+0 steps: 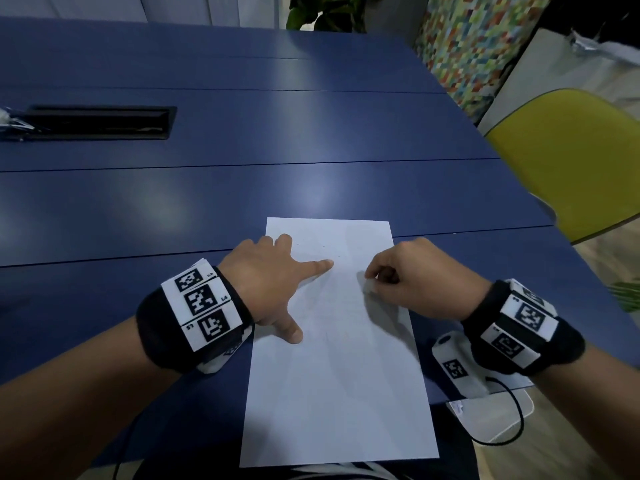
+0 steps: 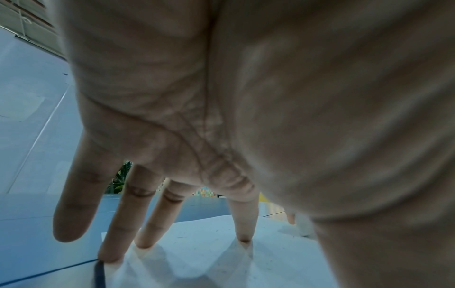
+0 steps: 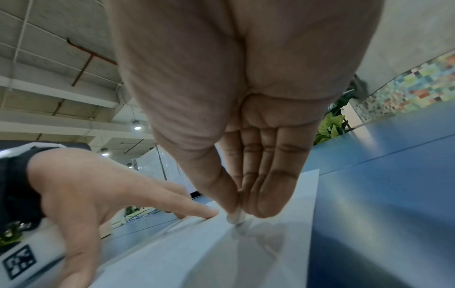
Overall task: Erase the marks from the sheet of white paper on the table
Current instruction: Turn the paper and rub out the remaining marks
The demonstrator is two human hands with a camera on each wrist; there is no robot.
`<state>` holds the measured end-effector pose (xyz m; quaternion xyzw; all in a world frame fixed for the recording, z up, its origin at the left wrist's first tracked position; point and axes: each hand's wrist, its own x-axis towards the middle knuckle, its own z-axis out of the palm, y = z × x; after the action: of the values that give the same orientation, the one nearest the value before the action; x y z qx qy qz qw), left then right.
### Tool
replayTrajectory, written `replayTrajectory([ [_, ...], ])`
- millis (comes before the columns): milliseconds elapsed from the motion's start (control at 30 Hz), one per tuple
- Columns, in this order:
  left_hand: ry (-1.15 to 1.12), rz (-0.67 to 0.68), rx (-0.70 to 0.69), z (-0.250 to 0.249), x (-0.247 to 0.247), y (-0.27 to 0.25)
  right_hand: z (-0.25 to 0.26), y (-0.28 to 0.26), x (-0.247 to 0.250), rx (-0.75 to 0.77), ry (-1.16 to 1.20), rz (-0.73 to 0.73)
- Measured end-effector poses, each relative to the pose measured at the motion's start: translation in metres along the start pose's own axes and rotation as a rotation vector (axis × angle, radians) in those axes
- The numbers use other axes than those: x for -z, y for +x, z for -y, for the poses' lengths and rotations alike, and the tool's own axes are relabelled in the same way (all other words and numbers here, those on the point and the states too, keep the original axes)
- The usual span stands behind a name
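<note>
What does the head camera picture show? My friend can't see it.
A right hand pinches a small white eraser against a white paper sheet on a blue table, while the left hand presses the sheet flat.

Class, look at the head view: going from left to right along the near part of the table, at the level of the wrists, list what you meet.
Left wristband → left hand → sheet of white paper → eraser → right hand → right wristband.
</note>
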<state>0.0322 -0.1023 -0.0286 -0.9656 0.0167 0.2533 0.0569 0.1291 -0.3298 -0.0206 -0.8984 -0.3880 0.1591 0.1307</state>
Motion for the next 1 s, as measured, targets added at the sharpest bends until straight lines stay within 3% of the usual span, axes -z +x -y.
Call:
replayTrajectory([
  [100, 0.001, 0.001, 0.000, 0.000, 0.000, 0.001, -0.001, 0.000, -0.004, -0.022, -0.011, -0.046],
  [233, -0.003, 0.008, -0.005, 0.000, 0.001, 0.001, 0.009, -0.006, -0.008, 0.042, -0.005, 0.008],
  [400, -0.014, 0.010, -0.005, 0.000, 0.001, 0.000, 0.003, 0.000, -0.002, -0.032, -0.021, -0.054],
  [533, -0.004, 0.007, 0.000, 0.000, 0.000, 0.001, 0.017, -0.006, -0.006, 0.051, -0.025, 0.031],
  [733, 0.010, 0.002, -0.001, 0.000, 0.000, 0.000, 0.010, 0.004, -0.004, 0.000, -0.039, -0.028],
  [867, 0.001, 0.004, 0.002, 0.001, 0.000, -0.001, 0.016, -0.003, -0.005, 0.066, -0.034, 0.042],
  [1000, 0.000, 0.008, 0.003, 0.000, 0.000, -0.001, 0.001, 0.001, -0.003, -0.038, -0.040, -0.059],
])
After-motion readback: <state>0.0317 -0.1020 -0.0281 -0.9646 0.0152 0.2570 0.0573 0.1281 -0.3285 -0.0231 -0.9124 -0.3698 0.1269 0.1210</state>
